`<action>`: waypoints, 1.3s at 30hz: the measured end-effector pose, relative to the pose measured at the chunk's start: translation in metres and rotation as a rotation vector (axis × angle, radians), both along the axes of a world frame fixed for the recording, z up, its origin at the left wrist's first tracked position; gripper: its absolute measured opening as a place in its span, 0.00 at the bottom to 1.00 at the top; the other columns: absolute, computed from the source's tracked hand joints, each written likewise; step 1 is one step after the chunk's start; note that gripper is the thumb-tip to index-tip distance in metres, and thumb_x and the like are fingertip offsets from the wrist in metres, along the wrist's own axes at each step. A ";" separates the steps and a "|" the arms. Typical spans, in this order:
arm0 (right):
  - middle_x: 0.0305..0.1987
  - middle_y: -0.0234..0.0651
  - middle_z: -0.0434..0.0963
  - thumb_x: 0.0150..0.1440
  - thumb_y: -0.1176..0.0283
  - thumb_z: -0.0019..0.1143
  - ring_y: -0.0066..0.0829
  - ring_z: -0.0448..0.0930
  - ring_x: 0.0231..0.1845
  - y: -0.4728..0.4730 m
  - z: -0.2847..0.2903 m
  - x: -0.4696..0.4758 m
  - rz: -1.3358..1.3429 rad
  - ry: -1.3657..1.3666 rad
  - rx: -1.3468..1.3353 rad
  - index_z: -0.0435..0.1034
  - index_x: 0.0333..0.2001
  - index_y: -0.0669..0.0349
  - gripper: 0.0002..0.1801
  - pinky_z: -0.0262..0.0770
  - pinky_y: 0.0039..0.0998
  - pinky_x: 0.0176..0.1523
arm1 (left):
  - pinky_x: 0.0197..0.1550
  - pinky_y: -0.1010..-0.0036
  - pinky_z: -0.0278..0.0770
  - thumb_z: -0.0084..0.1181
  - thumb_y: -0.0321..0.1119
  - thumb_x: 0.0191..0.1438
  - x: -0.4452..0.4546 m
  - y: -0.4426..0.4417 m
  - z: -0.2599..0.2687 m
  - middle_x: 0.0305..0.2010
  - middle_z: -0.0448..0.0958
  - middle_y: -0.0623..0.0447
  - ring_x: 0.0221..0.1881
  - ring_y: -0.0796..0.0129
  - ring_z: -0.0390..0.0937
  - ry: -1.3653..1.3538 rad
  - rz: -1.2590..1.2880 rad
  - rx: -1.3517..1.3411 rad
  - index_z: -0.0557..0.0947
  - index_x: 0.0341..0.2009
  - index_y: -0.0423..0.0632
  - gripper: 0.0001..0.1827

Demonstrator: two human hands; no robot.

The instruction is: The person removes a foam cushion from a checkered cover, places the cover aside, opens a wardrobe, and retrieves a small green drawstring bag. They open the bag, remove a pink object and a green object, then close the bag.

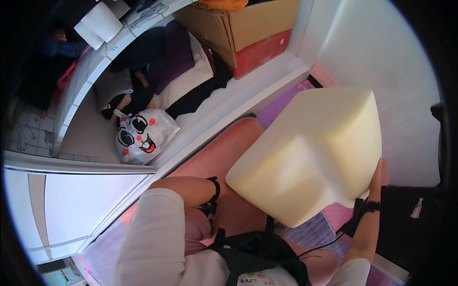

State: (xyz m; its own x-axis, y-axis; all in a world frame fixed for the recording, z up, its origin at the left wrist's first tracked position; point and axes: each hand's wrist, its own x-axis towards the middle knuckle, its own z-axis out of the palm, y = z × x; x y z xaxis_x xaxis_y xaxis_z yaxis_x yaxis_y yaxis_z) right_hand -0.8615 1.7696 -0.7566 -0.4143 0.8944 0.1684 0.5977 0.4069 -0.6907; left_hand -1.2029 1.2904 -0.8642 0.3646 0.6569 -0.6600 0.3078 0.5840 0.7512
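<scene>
A large cream foam pillow (282,157) with a contoured, wavy surface is held up tilted in front of me, above the floor. My right hand (377,175), with a dark band at the wrist, grips its right edge; the fingers pass partly behind it. From the left, my forearm with a black wristband (215,189) reaches to the pillow's lower left corner. My left hand is hidden behind the foam there, so its grip does not show.
Left of the pillow runs a white cabinet ledge (214,103). It bears a cardboard box (263,32), folded clothes (186,77) and a plastic bag with a cartoon face (146,136). Paper rolls (98,25) stand higher up. A pinkish mat (222,143) covers the floor; a white wall (397,89) rises right.
</scene>
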 end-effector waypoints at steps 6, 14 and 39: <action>0.45 0.40 0.72 0.63 0.60 0.37 0.31 0.70 0.45 -0.022 0.021 0.036 -0.209 0.260 -0.231 0.67 0.45 0.70 0.21 0.64 0.30 0.51 | 0.57 0.70 0.63 0.61 0.38 0.49 -0.021 0.031 0.033 0.55 0.70 0.44 0.56 0.57 0.65 -0.417 0.077 0.069 0.67 0.59 0.48 0.32; 0.41 0.37 0.73 0.62 0.58 0.39 0.26 0.70 0.41 -0.083 0.057 -0.052 -0.053 0.301 -0.379 0.69 0.41 0.71 0.23 0.66 0.27 0.46 | 0.53 0.68 0.67 0.62 0.34 0.47 -0.115 -0.029 0.141 0.53 0.71 0.46 0.53 0.62 0.68 0.152 0.352 0.172 0.69 0.57 0.44 0.31; 0.63 0.50 0.55 0.62 0.68 0.36 0.40 0.59 0.63 -0.214 0.031 -0.205 0.082 0.037 -0.230 0.44 0.64 0.69 0.29 0.52 0.34 0.64 | 0.48 0.58 0.70 0.56 0.50 0.52 -0.517 -0.027 0.128 0.47 0.69 0.40 0.49 0.51 0.69 0.292 2.038 0.377 0.65 0.56 0.40 0.34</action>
